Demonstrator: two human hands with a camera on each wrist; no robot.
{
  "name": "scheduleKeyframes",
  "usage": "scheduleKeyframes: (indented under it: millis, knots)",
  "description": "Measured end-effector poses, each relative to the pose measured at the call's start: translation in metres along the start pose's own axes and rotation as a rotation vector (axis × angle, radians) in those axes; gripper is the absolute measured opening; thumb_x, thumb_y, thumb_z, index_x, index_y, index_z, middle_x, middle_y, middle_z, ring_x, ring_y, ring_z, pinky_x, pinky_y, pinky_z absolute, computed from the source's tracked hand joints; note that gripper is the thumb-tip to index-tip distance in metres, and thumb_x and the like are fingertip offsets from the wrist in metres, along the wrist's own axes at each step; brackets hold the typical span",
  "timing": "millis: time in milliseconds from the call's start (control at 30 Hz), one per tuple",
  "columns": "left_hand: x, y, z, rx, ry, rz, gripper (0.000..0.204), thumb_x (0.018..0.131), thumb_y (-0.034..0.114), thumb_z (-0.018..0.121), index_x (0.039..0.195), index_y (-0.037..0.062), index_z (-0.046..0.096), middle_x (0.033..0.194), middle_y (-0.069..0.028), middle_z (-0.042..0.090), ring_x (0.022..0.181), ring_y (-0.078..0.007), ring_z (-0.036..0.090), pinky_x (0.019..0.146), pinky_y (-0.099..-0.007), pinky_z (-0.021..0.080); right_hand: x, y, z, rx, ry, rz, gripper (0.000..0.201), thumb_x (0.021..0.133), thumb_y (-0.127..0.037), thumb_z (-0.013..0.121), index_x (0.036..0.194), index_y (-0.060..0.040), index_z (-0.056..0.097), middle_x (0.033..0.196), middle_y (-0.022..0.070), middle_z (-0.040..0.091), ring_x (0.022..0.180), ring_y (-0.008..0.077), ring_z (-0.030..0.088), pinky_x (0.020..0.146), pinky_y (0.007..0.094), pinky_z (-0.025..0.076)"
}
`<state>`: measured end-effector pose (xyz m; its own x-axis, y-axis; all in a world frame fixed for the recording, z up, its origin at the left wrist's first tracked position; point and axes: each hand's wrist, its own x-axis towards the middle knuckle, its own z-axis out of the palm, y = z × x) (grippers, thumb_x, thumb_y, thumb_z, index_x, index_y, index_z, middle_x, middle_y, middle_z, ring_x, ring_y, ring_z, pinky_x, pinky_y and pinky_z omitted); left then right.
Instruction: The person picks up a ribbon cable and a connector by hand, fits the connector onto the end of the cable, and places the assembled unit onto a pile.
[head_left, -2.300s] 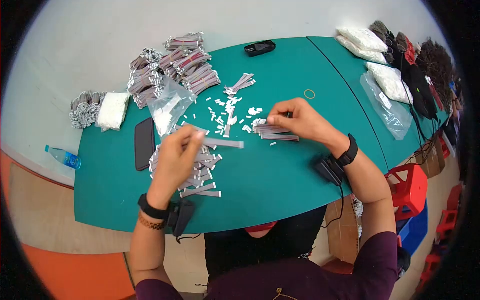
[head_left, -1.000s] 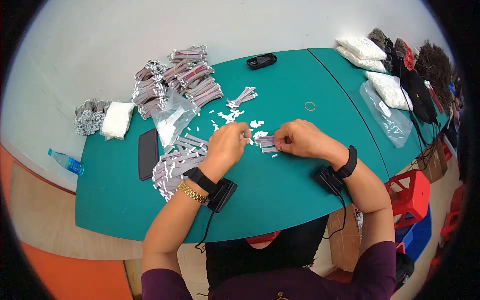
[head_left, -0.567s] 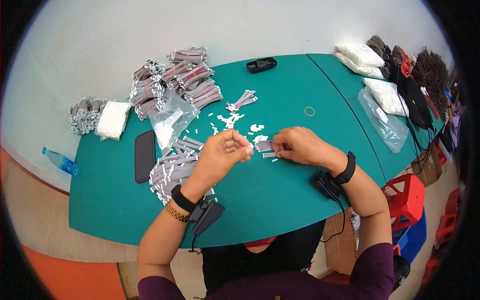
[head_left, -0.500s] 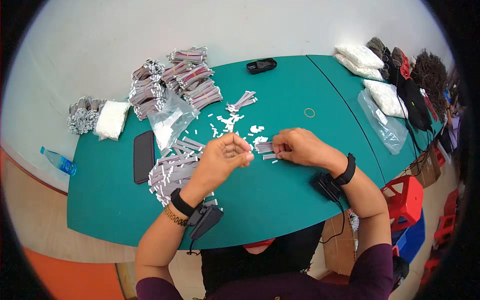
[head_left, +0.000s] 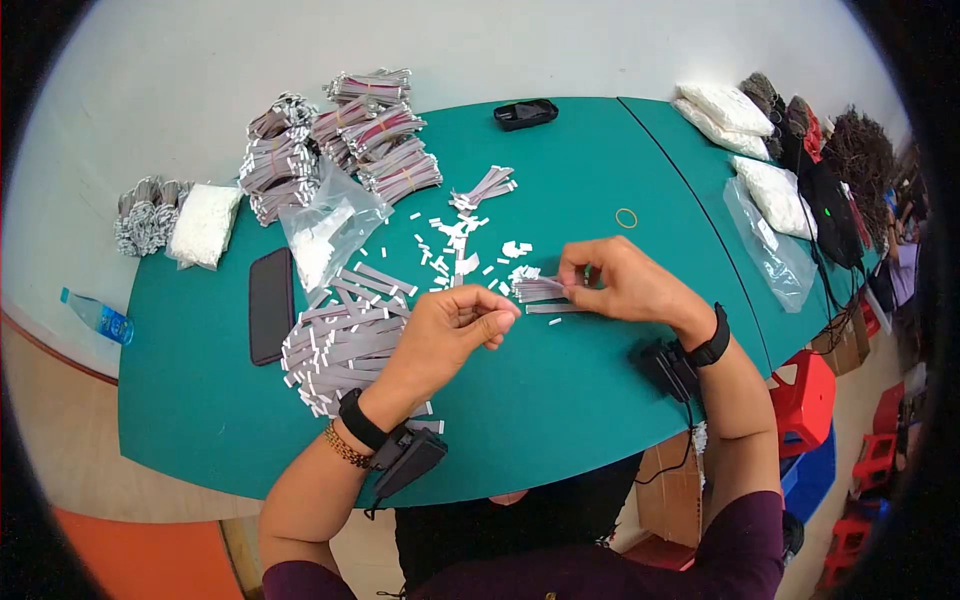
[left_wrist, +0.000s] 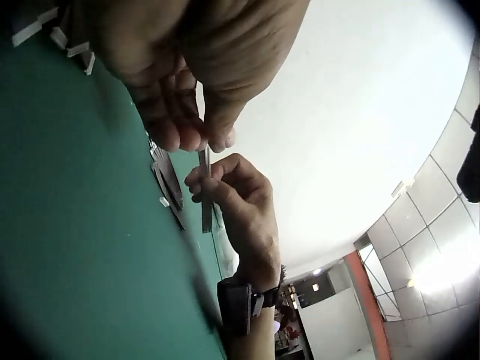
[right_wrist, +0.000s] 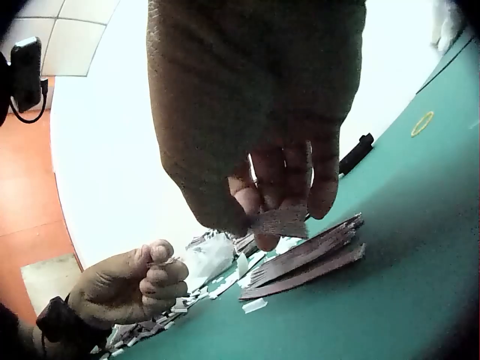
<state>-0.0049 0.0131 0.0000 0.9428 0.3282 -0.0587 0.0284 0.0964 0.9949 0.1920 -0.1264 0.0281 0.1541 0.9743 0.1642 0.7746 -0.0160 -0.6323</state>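
Note:
My right hand point(head_left: 625, 285) pinches a grey ribbon cable point(right_wrist: 283, 222) between thumb and fingers, over the right part of the table. Below it lies a small stack of ribbon cables point(head_left: 538, 292) with their ends roughly aligned. My left hand point(head_left: 435, 340) faces it, thumb and index pressed together on a tiny whitish piece point(right_wrist: 169, 262) mostly hidden by the fingertips. In the left wrist view, those fingertips overlap the upper end of the held cable. Loose cables with white ends form a heap point(head_left: 345, 345) left of my left hand. White bits point(head_left: 467, 264) are scattered beyond.
Banded cable bundles point(head_left: 385, 130) are piled at the back left, by an open plastic bag point(head_left: 335, 220). A dark phone point(head_left: 271, 305) and a water bottle point(head_left: 97, 316) are at left. A rubber band point(head_left: 626, 218) and white bags point(head_left: 775, 195) lie to the right.
The left hand has gone from holding a ribbon cable over the heap to the white bits, then toward the right hand. The right hand has lifted slightly off the stack with a cable.

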Motion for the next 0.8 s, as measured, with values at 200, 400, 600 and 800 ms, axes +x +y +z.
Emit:
scheduleKeyframes:
  millis: [200,400,600,800]
  knots:
    - [-0.001,-0.001,0.004,0.015,-0.009,0.0,0.017,0.085,0.015,0.063,0.094,0.0011,0.063,0.078,0.0005,0.058,0.071,-0.006,0.051,0.068,-0.0202,0.042,-0.002,-0.008,0.01,0.194,0.124,-0.027,0.01,0.076,-0.006,0.061,0.075,-0.0006,0.053,0.059,0.0088,0.053,0.054,0.0145,0.05,0.051,0.0285,0.04]
    - [0.001,-0.005,0.005,-0.044,0.037,-0.002,0.017,0.084,0.014,0.065,0.095,0.0011,0.063,0.081,0.0001,0.059,0.073,-0.0059,0.051,0.068,-0.0199,0.042,-0.003,-0.017,0.029,0.192,0.182,-0.227,0.012,0.077,-0.004,0.065,0.08,-0.0014,0.055,0.07,0.008,0.057,0.059,0.0158,0.054,0.054,0.0278,0.043]
    - [0.0,-0.005,0.007,-0.119,0.113,0.063,0.015,0.082,0.01,0.066,0.092,0.0007,0.061,0.082,-0.0009,0.06,0.075,-0.0059,0.053,0.067,-0.0201,0.043,-0.008,-0.024,0.039,0.279,0.184,-0.191,0.013,0.077,-0.004,0.067,0.082,-0.0012,0.056,0.074,0.0083,0.058,0.063,0.0173,0.058,0.057,0.0273,0.046]
    - [0.0,-0.01,0.007,-0.108,0.187,0.112,0.012,0.082,0.009,0.066,0.089,0.0012,0.061,0.078,-0.001,0.06,0.07,-0.0064,0.053,0.064,-0.0193,0.043,-0.01,-0.029,0.042,0.395,0.156,-0.148,0.01,0.08,-0.003,0.065,0.082,-0.0007,0.055,0.073,0.0072,0.06,0.064,0.0113,0.059,0.057,0.0249,0.047]
